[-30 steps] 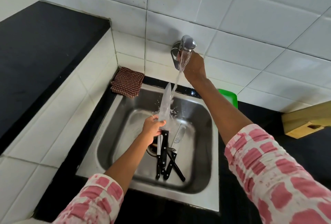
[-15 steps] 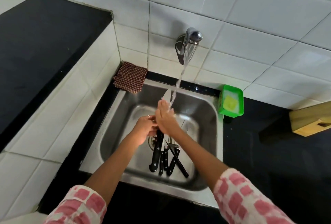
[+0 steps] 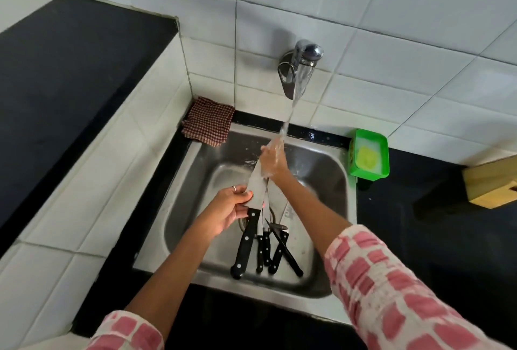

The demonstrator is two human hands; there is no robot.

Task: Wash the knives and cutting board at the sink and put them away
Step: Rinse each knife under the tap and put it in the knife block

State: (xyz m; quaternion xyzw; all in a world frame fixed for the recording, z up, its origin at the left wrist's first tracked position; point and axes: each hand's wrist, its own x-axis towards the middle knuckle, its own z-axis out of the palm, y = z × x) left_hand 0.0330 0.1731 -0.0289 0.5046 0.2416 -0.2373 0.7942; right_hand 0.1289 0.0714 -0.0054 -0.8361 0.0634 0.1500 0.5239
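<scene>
Left hand [image 3: 228, 209]: fingers and thumb pinch the chef's knife [image 3: 253, 209] at the blade's heel, black handle hanging down, tip raised.
Right hand [image 3: 272, 160]: fingers laid over the upper blade under the tap [image 3: 303, 61] stream.
Smaller knives [image 3: 270, 251]: black-handled, lying on the steel sink [image 3: 330, 176] floor.
Checked cloth [image 3: 208, 120]: at the sink's far-left corner.
Green soap tub [image 3: 368, 154]: on the counter [image 3: 433, 237] right of the sink.
Wooden knife block [image 3: 492, 181]: farther right.

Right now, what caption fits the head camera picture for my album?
Left hand holds a big knife while the right hand rubs its blade under the running tap.
</scene>
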